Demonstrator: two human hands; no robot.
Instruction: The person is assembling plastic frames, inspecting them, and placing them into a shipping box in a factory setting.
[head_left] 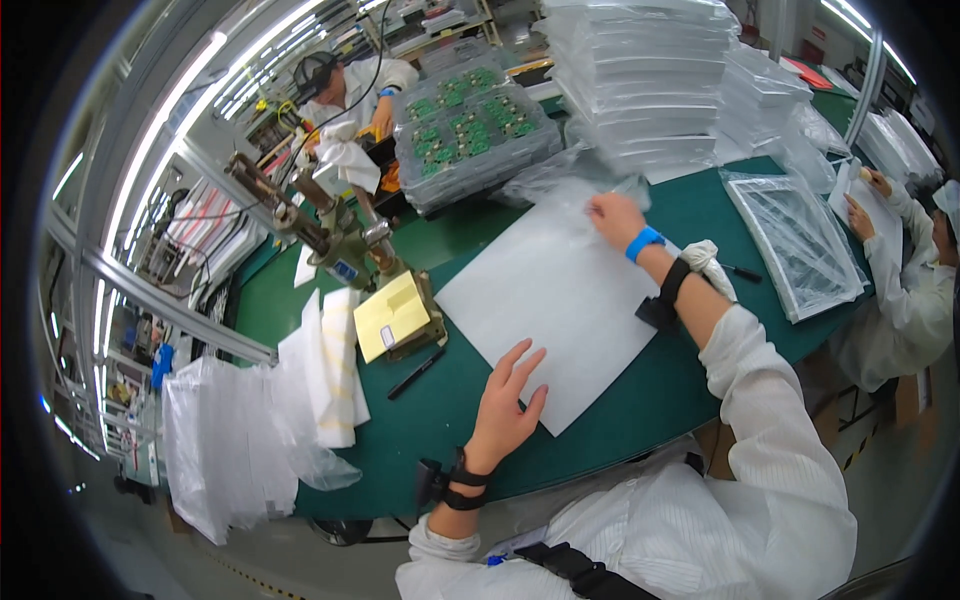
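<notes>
A large white sheet (560, 300) lies at an angle on the green table in front of me. My left hand (507, 410) is over its near left edge, open, fingers spread and nothing in them. At the sheet's far end, my right hand (617, 222) has its fingers closed on crumpled clear plastic film (575, 185); the exact pinch is partly hidden. Left of the sheet stands a metal press (350, 240) with a yellow pad (392, 315) on its base. A black pen (416, 374) lies just in front of that base.
Tall stacks of plastic-wrapped white pieces (640, 80) rise at the back. Clear trays of green circuit boards (470, 130) stand behind the press. A bagged white frame (795, 245) lies at right, wrapped stacks (235, 440) at left. Co-workers sit far left and at right.
</notes>
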